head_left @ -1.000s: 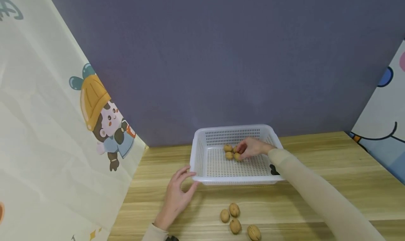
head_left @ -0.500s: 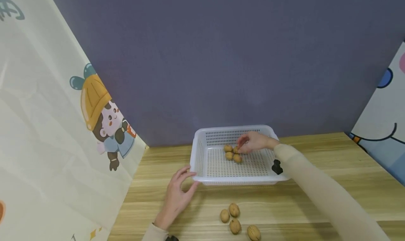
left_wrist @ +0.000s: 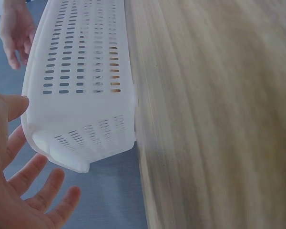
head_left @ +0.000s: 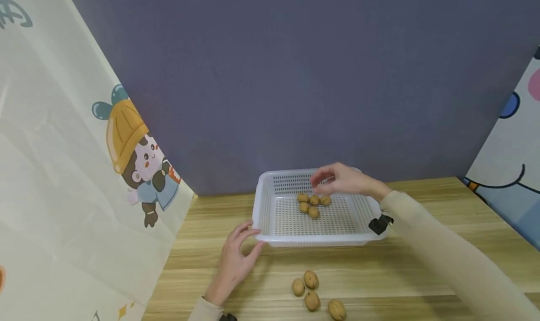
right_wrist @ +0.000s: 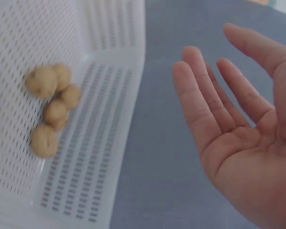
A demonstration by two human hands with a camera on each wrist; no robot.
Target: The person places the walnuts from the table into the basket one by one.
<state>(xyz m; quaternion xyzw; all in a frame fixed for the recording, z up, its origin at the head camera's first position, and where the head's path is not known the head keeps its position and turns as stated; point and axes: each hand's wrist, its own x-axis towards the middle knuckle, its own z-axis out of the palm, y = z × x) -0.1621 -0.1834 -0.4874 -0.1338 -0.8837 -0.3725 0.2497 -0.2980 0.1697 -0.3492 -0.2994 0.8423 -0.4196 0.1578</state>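
A white plastic basket (head_left: 312,239) with slotted walls stands on the table, several walnuts (head_left: 313,212) grouped on its floor. My left hand (head_left: 237,260) rests at the basket's front left corner, thumb and fingers spread about the rim; the left wrist view shows its thumb (left_wrist: 18,106) at the rim. Over the basket's back right part is my right hand (head_left: 341,179). Its palm (right_wrist: 248,143) holds nothing in the right wrist view, and the fingers are loosely extended. On the table in front of the basket lie several more walnuts (head_left: 312,301).
The wood-grain table (head_left: 422,265) extends to both sides of the basket. Behind it rises a dark blue-grey panel (head_left: 295,77). A pale sheet with a cartoon figure (head_left: 147,161) borders the left side, and another printed sheet (head_left: 514,171) the right.
The right hand has let go of a walnut in the basket and risen up and to the right, uncovering the group of nuts. The left hand has stayed at the corner.
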